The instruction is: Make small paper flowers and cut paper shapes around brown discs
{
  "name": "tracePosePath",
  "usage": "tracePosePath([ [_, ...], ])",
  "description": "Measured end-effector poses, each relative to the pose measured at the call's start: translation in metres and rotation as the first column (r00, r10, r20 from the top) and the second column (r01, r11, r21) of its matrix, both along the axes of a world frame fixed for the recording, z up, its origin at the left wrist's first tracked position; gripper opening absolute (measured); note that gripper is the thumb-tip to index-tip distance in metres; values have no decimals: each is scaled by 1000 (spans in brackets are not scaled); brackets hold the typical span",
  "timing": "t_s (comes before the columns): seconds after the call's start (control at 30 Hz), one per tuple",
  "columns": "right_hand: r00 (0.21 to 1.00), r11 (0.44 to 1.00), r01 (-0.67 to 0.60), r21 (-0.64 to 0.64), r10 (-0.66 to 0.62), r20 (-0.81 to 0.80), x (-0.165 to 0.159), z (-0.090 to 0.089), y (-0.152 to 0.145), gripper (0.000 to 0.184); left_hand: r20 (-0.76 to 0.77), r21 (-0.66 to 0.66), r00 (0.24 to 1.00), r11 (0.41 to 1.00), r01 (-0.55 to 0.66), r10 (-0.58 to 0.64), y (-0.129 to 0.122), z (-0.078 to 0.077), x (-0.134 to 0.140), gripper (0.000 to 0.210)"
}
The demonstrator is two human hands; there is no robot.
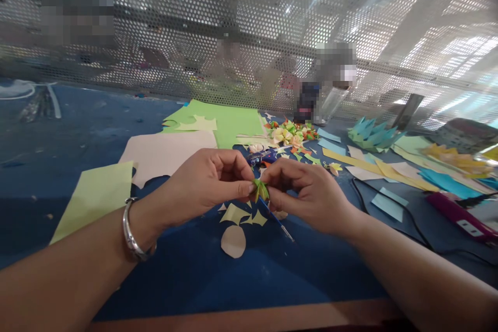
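A small green and yellow paper flower [261,191] is pinched between my two hands, over the middle of the blue table. My left hand [218,176], below a silver bracelet on the wrist, grips its left side between thumb and fingers. From the right, the thumb and fingers of my right hand [307,192] close on the other side. Beneath the flower lie a thin blue-handled tool [282,225], yellow paper scraps [235,213] and a round beige paper piece [233,241]. The fingertips hide part of the flower.
Behind my hands sits a pile of finished paper flowers [290,134]. Green sheets [233,119] and a beige sheet [167,150] lie to the left. On the right are paper strips [373,163], a black cable [412,223] and a purple power strip [461,217]. A perforated metal screen [249,26] bounds the back.
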State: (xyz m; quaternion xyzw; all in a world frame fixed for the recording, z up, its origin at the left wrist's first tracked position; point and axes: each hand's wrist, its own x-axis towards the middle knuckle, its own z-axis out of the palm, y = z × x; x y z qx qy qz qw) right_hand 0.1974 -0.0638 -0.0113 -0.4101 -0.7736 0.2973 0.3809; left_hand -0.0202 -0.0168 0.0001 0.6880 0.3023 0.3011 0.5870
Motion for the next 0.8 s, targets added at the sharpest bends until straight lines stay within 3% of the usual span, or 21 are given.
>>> tracePosePath([
  [0.13, 1000, 1000, -5, 16, 4, 17, -2, 0, 0, 3, -36, 20, 998, 999, 45, -44, 2, 2, -3, 10],
  [0.47, 998, 994, 18, 106, -25, 64, -2, -1, 1, 5, -31, 107, 998, 993, -51, 55, 3, 1, -1, 15],
  [0.6, 999, 992, 7, 123, -13, 53, -2, -3, -1, 8, -34, 72, 997, 995, -70, 73, 0, 4, 0, 11],
  [0.73, 998, 994, -4, 107, -3, 64, -2, -3, -3, 28, -28, 2, 1000, 1000, -2, 2, 1, 3, -2, 10],
  [0.8, 995, 993, -35, 115, 25, 92, -2, -3, -3, 29, -22, -52, 999, 998, 46, -47, 3, 2, -4, 10],
])
